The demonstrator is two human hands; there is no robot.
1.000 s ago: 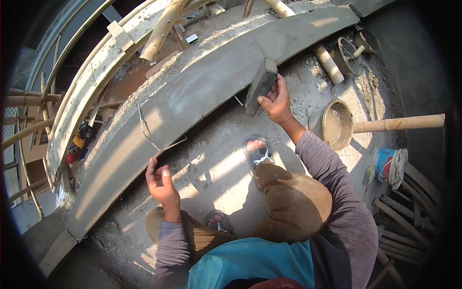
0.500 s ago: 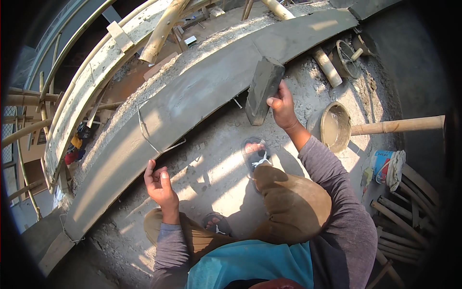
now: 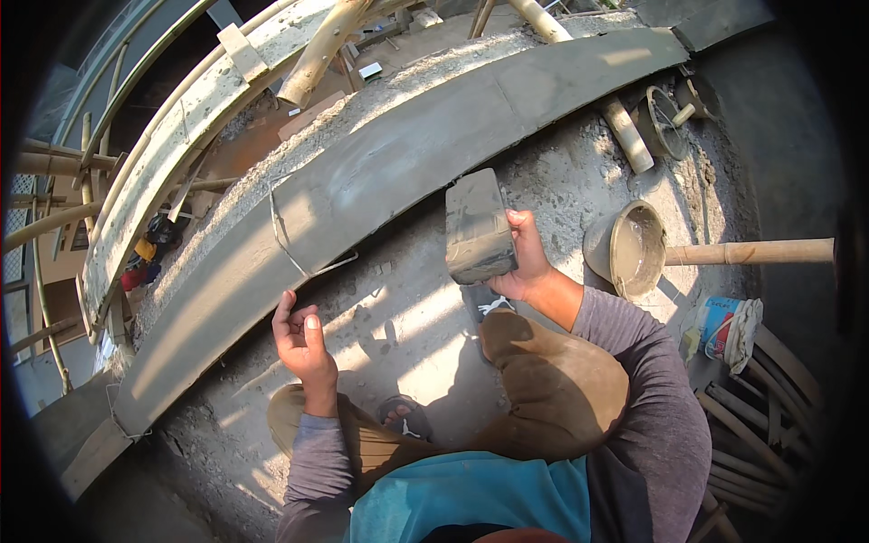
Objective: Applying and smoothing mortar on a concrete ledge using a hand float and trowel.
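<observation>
My right hand point(image 3: 534, 264) grips a thick, rectangular block point(image 3: 478, 222) smeared with grey cement. Fingers and thumb clasp its right side, and its broad face is turned up toward me. The block is held over the near edge of a long curved ledge point(image 3: 362, 181) of smooth, damp-looking cement. Just below that edge, my left hand point(image 3: 306, 348) is raised with nothing in it, its fingers loosely bent and the thumb apart. Close to its fingertips, a bent thin wire point(image 3: 282, 237) lies across the ledge and sticks out past the edge.
To the right stand a cement-stained bucket point(image 3: 636, 249) by a bamboo pole point(image 3: 751, 252), another dark bucket point(image 3: 663, 122) and a blue-and-white pail point(image 3: 727, 328). Bamboo pieces point(image 3: 747, 434) lie at lower right. Bamboo scaffolding point(image 3: 86, 181) and a curved rough beam point(image 3: 149, 172) rise at the left.
My right hand has drawn the block down toward me, off the ledge, and turned it so its broad face shows. My left hand has hardly moved. The view has shifted slightly.
</observation>
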